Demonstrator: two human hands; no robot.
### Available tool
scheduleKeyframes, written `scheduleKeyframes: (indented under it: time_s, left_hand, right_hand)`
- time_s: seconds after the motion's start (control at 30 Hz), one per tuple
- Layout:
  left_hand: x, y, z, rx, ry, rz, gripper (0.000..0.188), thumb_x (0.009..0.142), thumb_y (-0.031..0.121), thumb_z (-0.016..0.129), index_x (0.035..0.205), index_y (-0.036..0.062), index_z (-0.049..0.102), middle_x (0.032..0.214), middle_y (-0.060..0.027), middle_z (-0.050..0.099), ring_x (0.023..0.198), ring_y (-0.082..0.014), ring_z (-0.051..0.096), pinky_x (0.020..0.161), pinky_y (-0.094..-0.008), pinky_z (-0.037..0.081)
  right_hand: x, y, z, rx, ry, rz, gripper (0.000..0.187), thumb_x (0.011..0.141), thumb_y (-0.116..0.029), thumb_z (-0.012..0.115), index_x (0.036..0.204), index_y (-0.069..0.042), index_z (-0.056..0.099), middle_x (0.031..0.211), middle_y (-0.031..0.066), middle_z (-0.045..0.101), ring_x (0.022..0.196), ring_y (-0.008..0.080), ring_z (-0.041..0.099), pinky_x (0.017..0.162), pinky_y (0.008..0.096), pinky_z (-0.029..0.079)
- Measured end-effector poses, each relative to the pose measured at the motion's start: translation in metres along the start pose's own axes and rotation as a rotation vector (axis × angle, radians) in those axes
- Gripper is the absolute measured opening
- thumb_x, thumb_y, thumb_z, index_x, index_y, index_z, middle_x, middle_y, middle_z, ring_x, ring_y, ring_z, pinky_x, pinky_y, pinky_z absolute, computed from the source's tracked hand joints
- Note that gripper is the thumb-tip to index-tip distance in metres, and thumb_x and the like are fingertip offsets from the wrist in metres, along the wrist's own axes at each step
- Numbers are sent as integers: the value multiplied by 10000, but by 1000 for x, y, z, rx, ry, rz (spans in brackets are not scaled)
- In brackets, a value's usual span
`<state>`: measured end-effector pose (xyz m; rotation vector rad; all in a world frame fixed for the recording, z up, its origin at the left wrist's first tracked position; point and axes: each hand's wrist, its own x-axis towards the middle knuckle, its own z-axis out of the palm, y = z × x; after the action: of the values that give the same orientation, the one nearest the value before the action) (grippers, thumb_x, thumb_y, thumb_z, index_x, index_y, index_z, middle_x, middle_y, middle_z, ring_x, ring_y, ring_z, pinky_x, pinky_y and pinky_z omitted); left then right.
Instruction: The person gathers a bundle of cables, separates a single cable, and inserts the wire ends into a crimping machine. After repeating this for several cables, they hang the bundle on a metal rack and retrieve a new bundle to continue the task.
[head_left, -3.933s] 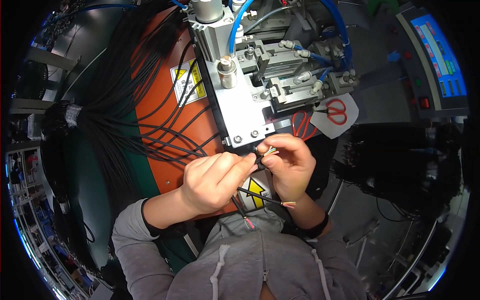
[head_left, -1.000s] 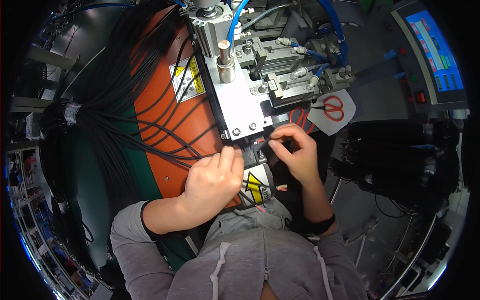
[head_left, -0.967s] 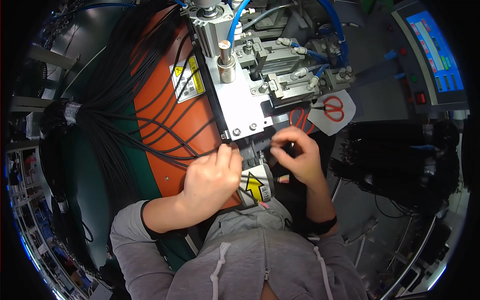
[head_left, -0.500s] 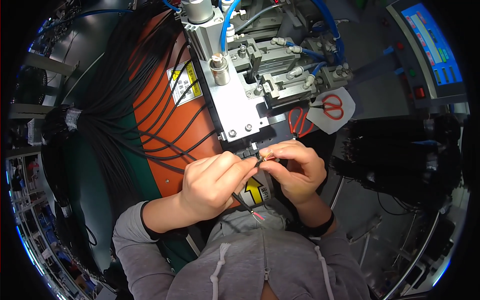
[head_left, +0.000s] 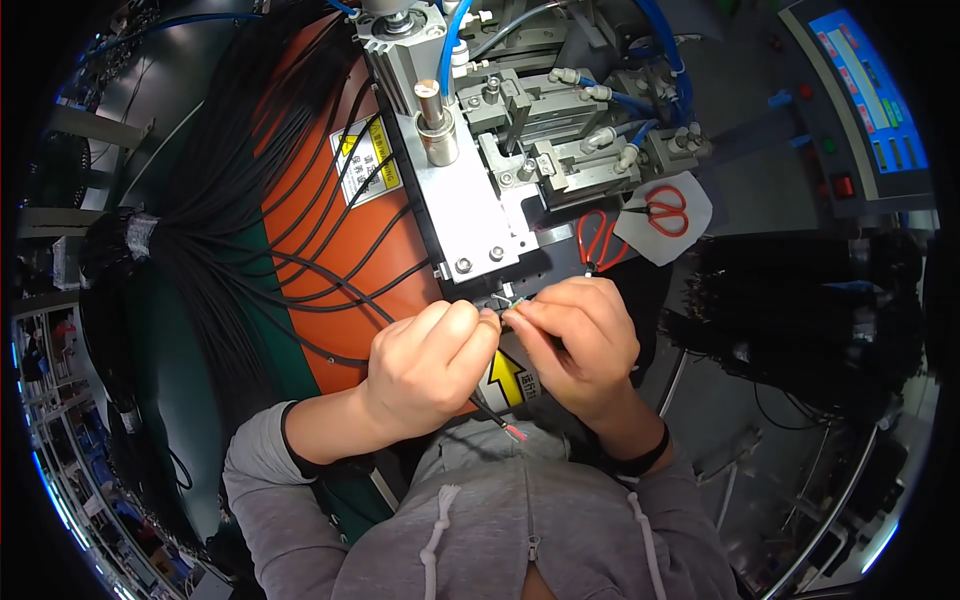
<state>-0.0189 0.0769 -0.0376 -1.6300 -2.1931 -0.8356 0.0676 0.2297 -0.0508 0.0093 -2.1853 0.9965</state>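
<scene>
Below the machine's metal plate, my hands meet fingertip to fingertip. My left hand is closed round a black cable, whose stripped end with reddish wires pokes out below that hand. Thumb and forefinger of my right hand pinch thin wires, greenish and pale, at the machine's front edge. The fingers hide where these wires join the cable. Just beyond them sits a small pale block.
Black cables fan across an orange panel on the left. Red-handled scissors lie on a white sheet right of the machine, beside a second red-handled tool. A dark cable bundle and a screen stand at right.
My right hand has shifted slightly left, its fingertips now against my left ones. The wires, copper-coloured before, show greenish and pale nearer the machine. The machine's upright shaft has risen.
</scene>
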Motion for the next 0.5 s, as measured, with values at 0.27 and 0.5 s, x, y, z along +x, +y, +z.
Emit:
scheduleKeyframes:
  time_s: [0.27,0.5]
  left_hand:
    - [-1,3,-1,2,-87,12,130,678,81,639,780,56,563,740,-25,457,602,-130,495,440,-252,404]
    - [-4,-2,2,15,-98,4,195,686,78,645,873,29,619,727,-35,468,585,-149,503,448,-267,397]
  right_hand:
    - [3,5,-6,105,-238,259,173,673,32,760,746,-14,609,729,88,592,662,222,565,614,295,445]
    - [4,3,-1,-145,-202,60,135,732,32,717,774,-4,593,733,63,578,666,152,544,614,275,425]
